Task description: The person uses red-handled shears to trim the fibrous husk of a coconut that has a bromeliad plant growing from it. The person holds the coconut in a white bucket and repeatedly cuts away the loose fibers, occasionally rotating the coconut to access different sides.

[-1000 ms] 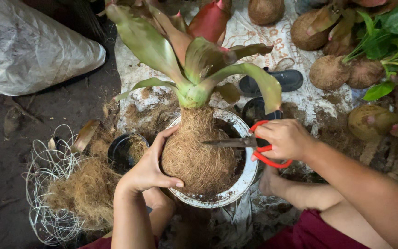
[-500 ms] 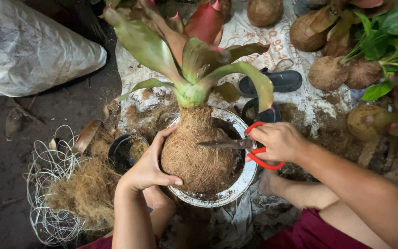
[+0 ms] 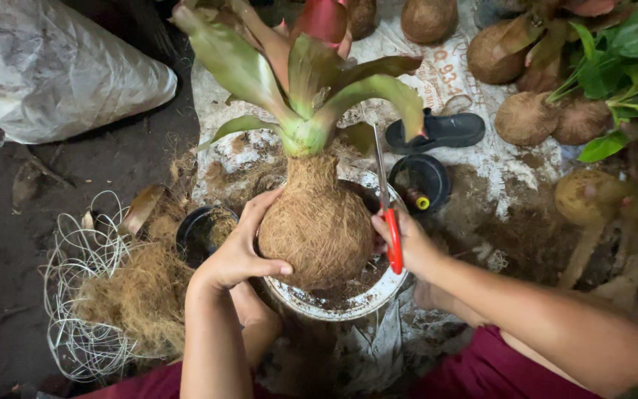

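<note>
Two hands at work: left hand (image 3: pixel 239 250) cups the soft, crumbly brown fibre-wrapped root ball (image 3: pixel 317 222) over the white basin (image 3: pixel 348 304), best held low; right hand (image 3: pixel 407 240) grips red-handled scissors (image 3: pixel 388 203).

Rough, matt coconut-fibre ball (image 3: pixel 317 225); scissors (image 3: pixel 387 207) with dull metal blades and glossy red plastic handles; leaves (image 3: pixel 311 81) smooth, waxy; chipped enamel-looking bowl (image 3: pixel 348 304).
</note>
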